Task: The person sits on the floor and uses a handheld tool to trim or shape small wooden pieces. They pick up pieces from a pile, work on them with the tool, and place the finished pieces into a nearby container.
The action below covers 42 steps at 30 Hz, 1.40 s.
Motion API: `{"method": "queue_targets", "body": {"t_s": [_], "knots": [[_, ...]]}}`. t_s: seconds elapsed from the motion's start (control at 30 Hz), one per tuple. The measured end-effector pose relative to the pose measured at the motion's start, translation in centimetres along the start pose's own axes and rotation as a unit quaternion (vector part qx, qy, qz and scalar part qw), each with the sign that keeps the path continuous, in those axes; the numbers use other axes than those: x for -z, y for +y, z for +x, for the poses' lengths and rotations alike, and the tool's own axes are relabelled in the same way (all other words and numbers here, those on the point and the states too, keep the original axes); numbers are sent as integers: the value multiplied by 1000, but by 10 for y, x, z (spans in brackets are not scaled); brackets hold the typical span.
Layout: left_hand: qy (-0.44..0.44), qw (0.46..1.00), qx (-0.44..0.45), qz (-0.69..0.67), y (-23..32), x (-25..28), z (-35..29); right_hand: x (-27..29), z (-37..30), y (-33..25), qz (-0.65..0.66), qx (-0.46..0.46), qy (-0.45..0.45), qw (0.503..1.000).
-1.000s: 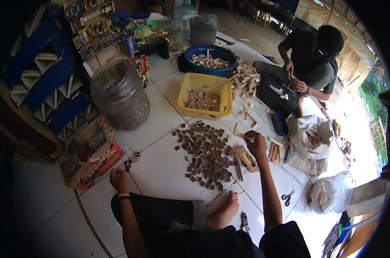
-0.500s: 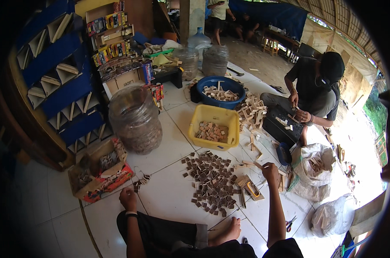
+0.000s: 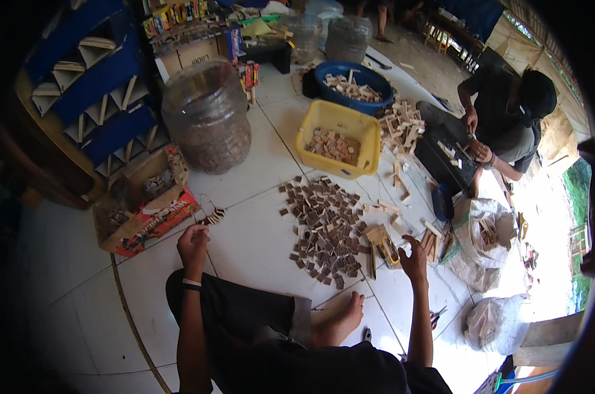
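Observation:
My left hand (image 3: 192,249) hangs above my bent knee with its fingers curled in; what they hold, if anything, is hidden. Just beyond the fingertips lies a small bundle of striped brown-and-pale pieces (image 3: 213,215) with a thin loop of string or wire. My right hand (image 3: 414,261) is raised with thumb and fingers apart and nothing between them. Beside it, on the floor, is a small wooden block jig (image 3: 381,245) with a yellow-framed part. Between my hands spreads a heap of small dark brown square chips (image 3: 327,230), near my bare foot (image 3: 340,322).
A yellow tub (image 3: 342,169) of chips and a blue basin (image 3: 324,72) of wood pieces stand ahead. At left are a cardboard box (image 3: 140,230) and a clear plastic drum (image 3: 209,125). Scissors (image 3: 437,316) and sacks (image 3: 475,262) lie right. A co-worker (image 3: 507,121) sits far right.
My view has tipped down, so the scene sits higher. My right hand has let go of a pale wooden strip, and its fingers have spread. My left hand stays near the striped bundle.

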<state>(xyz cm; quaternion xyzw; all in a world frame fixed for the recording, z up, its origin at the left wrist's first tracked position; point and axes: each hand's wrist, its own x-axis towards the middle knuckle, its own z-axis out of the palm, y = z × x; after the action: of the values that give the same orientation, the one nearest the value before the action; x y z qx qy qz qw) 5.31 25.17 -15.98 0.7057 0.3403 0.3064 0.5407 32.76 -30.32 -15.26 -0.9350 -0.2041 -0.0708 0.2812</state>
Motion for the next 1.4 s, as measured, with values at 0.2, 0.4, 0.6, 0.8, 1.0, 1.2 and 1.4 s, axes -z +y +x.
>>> {"method": "queue_targets", "body": {"t_s": [0.2, 0.4, 0.6, 0.8, 1.0, 1.2, 1.4], "knots": [[-205, 970, -104, 80, 33, -78, -51, 18, -124, -57, -38, -47, -69, 996], [-325, 901, -197, 207, 26, -156, -89, 37, -275, -100, -162, -275, -148, 936], [-317, 910, -203, 173, 10, -156, -92, 33, -379, -95, -120, -359, -175, 909], [-292, 933, -156, 139, 21, -132, -93, 3, -392, -79, -102, -325, -209, 917], [-228, 971, -69, 19, 45, -108, -109, -88, -216, -182, 504, -472, 134, 710], [-205, 976, -18, -78, 60, -99, -134, -107, -172, -212, 463, -342, 248, 780], [-210, 970, -48, -116, 62, -103, -147, -38, -181, -134, 384, -324, -79, 861]]}}
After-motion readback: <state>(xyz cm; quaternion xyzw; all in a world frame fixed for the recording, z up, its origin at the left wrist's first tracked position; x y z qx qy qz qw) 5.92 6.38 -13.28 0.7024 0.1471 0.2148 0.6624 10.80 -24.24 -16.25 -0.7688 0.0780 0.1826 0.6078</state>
